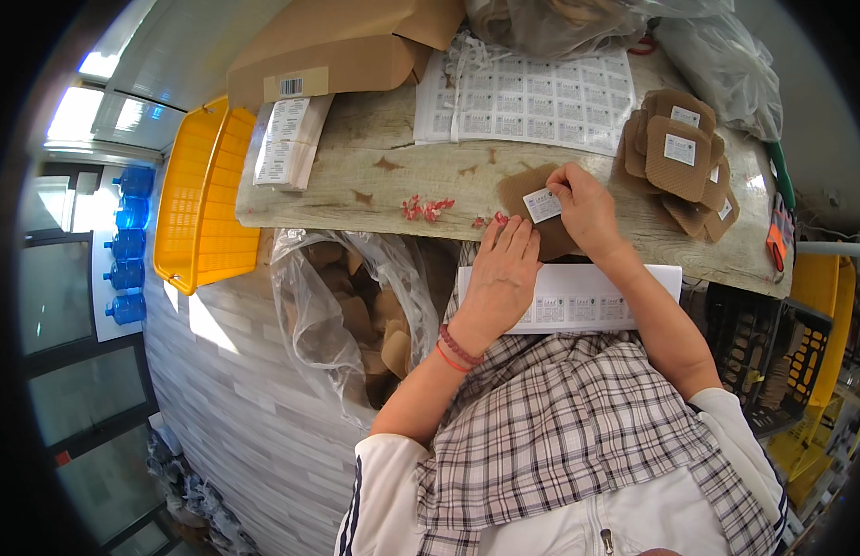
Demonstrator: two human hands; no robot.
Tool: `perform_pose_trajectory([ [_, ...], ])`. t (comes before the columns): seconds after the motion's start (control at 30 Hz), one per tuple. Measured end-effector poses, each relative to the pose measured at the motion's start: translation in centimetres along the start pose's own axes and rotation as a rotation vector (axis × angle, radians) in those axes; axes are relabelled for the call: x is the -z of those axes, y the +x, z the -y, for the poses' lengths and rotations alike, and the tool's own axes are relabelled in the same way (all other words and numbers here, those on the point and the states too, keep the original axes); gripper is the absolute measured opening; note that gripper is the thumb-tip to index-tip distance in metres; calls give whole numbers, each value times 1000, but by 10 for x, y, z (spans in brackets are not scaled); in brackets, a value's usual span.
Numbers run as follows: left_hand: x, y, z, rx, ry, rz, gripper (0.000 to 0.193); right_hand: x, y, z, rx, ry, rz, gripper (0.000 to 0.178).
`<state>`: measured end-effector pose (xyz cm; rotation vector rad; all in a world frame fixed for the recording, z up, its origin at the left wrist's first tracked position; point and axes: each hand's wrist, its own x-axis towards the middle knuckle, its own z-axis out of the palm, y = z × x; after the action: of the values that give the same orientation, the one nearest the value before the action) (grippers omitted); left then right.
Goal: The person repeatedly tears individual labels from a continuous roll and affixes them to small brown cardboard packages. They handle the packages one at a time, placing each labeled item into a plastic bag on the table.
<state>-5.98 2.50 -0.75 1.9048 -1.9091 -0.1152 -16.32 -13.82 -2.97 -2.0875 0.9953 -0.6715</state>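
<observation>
A brown cardboard piece (517, 189) lies near the front edge of the wooden table, with a small white printed label (541, 206) on its face. My right hand (589, 215) has its fingers curled in a pinch at the label's right edge. Stretched fingers of my left hand (500, 276) lie flat against the lower left edge of the cardboard. Beneath my hands, a white sheet of labels (583, 313) rests on my lap. To the right is a pile of similar cardboard pieces (687, 179), several bearing the same kind of label.
Large label sheets (541, 102) cover the back of the table (347, 199), beside a cardboard box (356, 56) and a stack of printed slips (289, 144). A plastic bag of cardboard pieces (356, 315) stands below. Yellow crate (208, 195) at left, black crate (773, 352) at right.
</observation>
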Motion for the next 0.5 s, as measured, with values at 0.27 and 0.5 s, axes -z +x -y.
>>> perform_pose_trajectory([
  [0.27, -1, 1, 1, 0, -2, 4, 43, -5, -3, -4, 91, -61, -71, 2],
  [0.5, 2, 2, 0, 2, 0, 20, 43, -7, -4, -7, 165, -100, -101, 5],
])
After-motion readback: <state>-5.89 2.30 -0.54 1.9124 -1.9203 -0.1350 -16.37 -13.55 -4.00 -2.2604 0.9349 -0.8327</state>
